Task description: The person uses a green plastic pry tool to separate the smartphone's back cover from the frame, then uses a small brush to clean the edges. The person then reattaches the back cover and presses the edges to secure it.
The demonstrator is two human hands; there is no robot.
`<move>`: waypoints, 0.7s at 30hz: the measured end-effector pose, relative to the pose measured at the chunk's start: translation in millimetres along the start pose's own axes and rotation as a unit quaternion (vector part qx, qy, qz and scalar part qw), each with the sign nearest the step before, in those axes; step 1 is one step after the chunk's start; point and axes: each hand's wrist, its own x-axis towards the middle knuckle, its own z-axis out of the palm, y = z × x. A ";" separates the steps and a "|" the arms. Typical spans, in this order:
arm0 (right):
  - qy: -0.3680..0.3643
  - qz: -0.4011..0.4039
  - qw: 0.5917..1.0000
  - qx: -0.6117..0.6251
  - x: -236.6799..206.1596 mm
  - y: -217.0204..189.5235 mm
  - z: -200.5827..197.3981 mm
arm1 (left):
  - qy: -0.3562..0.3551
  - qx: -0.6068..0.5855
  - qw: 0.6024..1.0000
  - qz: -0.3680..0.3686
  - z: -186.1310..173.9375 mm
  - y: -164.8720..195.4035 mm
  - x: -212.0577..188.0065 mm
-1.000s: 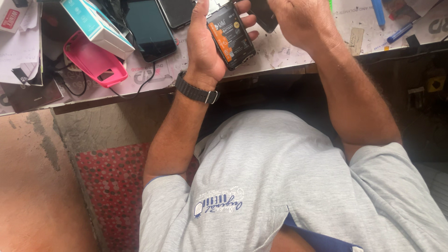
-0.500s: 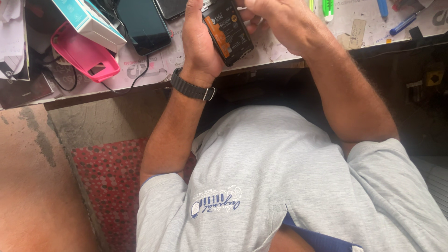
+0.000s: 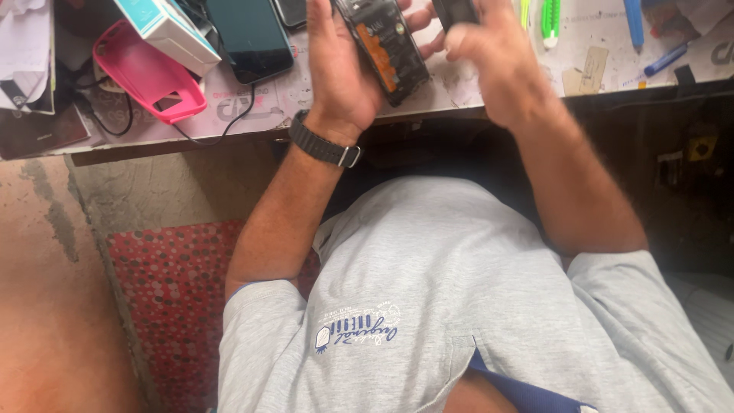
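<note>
My left hand [image 3: 340, 73] holds an opened phone [image 3: 382, 47] with its back off, showing a dark inside with an orange part. A dark watch [image 3: 321, 145] is on that wrist. My right hand [image 3: 493, 57] is just right of the phone, blurred, with its fingers closed on a small dark piece [image 3: 455, 11] at the top edge of the view. Both hands are above the near edge of the worktable [image 3: 459, 95].
On the worktable lie a pink phone case [image 3: 145, 76], a teal and white box [image 3: 164, 27], a dark phone [image 3: 248, 38], a black cable [image 3: 222, 130], green tools [image 3: 550, 19] and blue pens [image 3: 665, 57]. A red dotted mat [image 3: 168, 306] lies on the floor.
The opened phone and both hands have shifted up toward the top of the view. My right hand has moved off the phone a little to the right with a dark piece.
</note>
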 end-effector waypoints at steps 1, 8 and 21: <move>0.012 -0.004 1.000 -0.009 -3.4 -1.8 6.2 | -0.013 -0.023 1.000 0.001 0.1 -0.2 -1.0; 0.072 0.060 0.990 -0.106 -18.5 -7.1 21.9 | 0.006 -0.006 1.000 0.012 6.6 -2.2 -7.8; 0.035 -0.056 0.879 -0.472 -12.7 2.9 37.2 | -0.001 0.030 1.000 0.008 10.6 -4.4 -3.5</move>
